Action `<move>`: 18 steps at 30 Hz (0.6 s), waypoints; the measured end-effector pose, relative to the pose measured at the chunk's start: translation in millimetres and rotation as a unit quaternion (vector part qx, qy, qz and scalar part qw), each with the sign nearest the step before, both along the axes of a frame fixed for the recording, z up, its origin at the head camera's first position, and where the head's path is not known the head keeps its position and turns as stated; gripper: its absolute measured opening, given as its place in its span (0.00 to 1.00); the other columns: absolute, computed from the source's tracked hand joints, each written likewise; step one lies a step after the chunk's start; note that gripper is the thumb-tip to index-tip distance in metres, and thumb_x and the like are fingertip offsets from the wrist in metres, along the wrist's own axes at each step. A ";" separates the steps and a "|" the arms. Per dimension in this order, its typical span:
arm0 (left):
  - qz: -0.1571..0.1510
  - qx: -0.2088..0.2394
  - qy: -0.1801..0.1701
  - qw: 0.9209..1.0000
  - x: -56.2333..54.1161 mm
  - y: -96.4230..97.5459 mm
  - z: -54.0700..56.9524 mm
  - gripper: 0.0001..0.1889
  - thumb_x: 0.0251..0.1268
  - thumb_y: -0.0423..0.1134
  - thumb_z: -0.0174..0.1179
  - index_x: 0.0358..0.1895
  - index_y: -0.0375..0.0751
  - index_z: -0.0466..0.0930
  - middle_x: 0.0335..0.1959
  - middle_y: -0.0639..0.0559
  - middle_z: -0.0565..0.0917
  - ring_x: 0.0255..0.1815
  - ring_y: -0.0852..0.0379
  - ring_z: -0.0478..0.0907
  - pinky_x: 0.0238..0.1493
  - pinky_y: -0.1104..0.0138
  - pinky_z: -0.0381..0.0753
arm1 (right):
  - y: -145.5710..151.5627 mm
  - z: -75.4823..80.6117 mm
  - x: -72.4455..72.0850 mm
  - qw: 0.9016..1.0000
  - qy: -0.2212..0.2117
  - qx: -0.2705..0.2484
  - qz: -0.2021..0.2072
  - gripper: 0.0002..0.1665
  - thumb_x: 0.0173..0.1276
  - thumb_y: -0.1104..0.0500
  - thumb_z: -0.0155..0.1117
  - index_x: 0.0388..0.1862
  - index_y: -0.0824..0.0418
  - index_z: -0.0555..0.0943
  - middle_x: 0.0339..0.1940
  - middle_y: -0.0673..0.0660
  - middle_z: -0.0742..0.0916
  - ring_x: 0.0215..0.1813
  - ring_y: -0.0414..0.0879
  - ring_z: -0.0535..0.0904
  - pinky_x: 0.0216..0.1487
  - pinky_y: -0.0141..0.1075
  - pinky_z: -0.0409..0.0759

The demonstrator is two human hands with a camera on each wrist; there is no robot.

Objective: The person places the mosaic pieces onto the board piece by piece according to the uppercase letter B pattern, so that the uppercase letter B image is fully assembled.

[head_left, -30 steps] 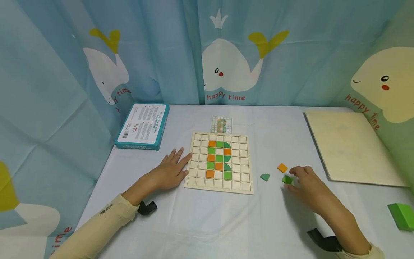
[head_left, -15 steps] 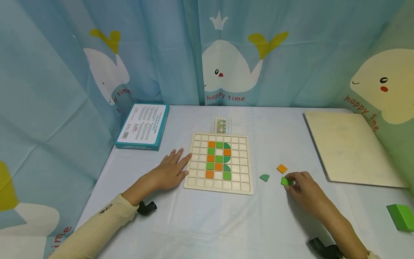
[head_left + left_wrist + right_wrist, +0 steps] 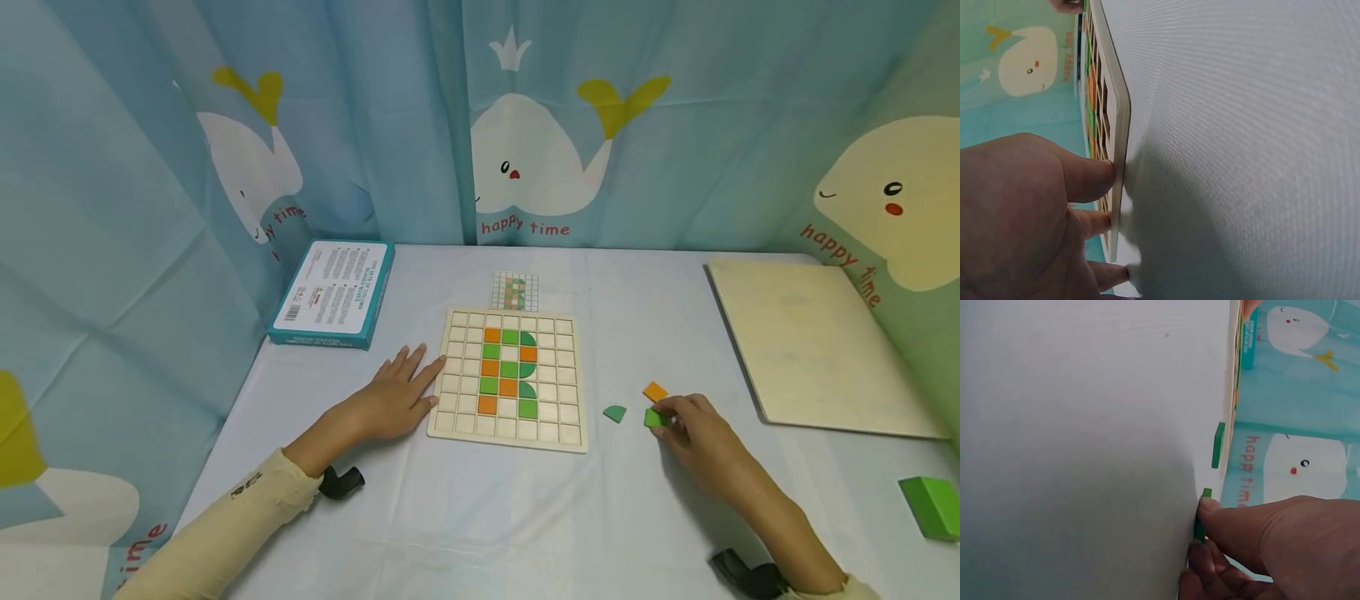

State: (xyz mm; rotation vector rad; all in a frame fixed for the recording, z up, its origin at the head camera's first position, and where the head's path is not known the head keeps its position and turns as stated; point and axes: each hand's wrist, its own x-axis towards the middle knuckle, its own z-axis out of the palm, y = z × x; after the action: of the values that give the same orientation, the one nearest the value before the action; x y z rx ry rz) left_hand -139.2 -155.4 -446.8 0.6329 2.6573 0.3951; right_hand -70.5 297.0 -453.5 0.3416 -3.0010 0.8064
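Note:
In the head view a square wooden grid board [image 3: 457,427] lies mid-table, bearing orange, light green and dark green tiles in a letter-like pattern. Spread fingers of my left hand [image 3: 390,404] touch its left edge; in the left wrist view the thumb [image 3: 1094,178] lies against the board's side. To the right of the board, my right hand [image 3: 701,433] pinches a light green square tile [image 3: 652,418] between thumb and fingers, low over the cloth. An orange square tile [image 3: 655,392] lies just beyond it. A dark green quarter-circle tile [image 3: 615,413] sits nearer the board.
A small pattern card [image 3: 514,291] lies behind the board. At back left is a teal box [image 3: 330,287]. A large pale wooden panel [image 3: 817,342] lies on the right, with a green block [image 3: 930,507] nearer the front. Blue curtains [image 3: 405,125] enclose the table.
My right hand has closed its thumb and fingers on the light green tile and shifted it slightly left, close to the orange one. The left hand stays at the board's edge.

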 end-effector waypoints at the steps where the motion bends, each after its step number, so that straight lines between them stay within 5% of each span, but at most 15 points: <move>1: 0.000 0.000 0.000 1.000 0.0 0.1 0.0 0.35 0.86 0.51 0.45 0.88 0.49 0.48 0.88 0.36 0.43 0.88 0.31 0.36 0.83 0.36 0.43 | -1.7 0.4 -1.0 1.000 0.007 0.000 0.001 0.14 0.69 0.71 0.71 0.52 0.73 0.80 0.46 0.67 0.80 0.45 0.56 0.82 0.43 0.44 0.84; 10: -0.001 -0.004 -0.002 1.000 -0.8 0.2 1.9 0.35 0.86 0.52 0.44 0.88 0.49 0.48 0.88 0.36 0.43 0.88 0.32 0.35 0.83 0.37 0.43 | -52.9 12.3 -17.6 0.999 0.011 -0.019 0.025 0.15 0.68 0.69 0.73 0.52 0.72 0.82 0.46 0.65 0.81 0.43 0.53 0.84 0.41 0.42 0.84; 18: 0.004 0.000 -0.007 1.000 0.4 1.3 1.5 0.35 0.86 0.53 0.45 0.88 0.50 0.48 0.88 0.37 0.42 0.88 0.33 0.35 0.83 0.37 0.43 | -126.1 10.3 -20.7 0.994 0.015 -0.035 0.106 0.14 0.68 0.66 0.75 0.52 0.67 0.85 0.45 0.56 0.82 0.41 0.42 0.81 0.41 0.33 0.83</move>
State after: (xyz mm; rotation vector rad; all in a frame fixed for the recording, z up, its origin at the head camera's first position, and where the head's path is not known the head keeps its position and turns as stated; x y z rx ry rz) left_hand -138.8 -154.1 -445.2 0.6182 2.6480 0.3989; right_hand -91.2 170.9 -443.1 0.6736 -2.9346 0.9087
